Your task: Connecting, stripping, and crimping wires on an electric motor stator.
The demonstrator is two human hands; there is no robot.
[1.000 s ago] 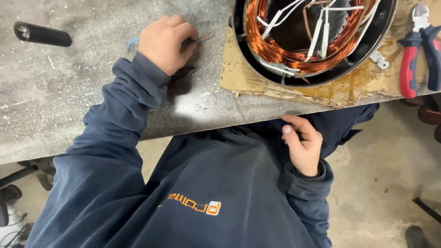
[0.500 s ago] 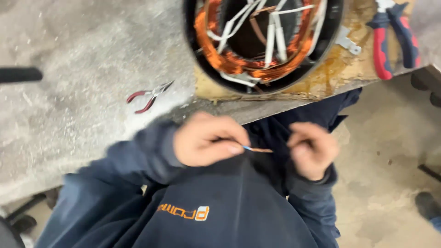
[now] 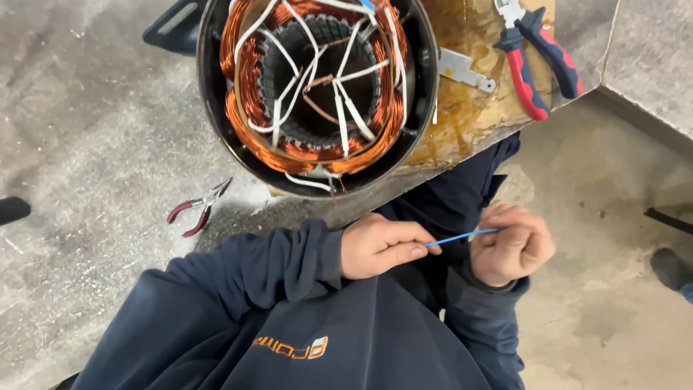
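No screens, signs or sealed packages show in the head view. The nearest thing to packaging is a flattened sheet of brown cardboard, stained yellowish, lying on the grey bench at about one o'clock. At six o'clock a small orange and white printed logo sits on the dark blue sweatshirt, a short horizontal strip.

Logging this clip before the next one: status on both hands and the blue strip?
Left hand and right hand pinch opposite ends of thin blue strip, held level below bench edge. Wound stator untouched on bench. Nothing between hands.
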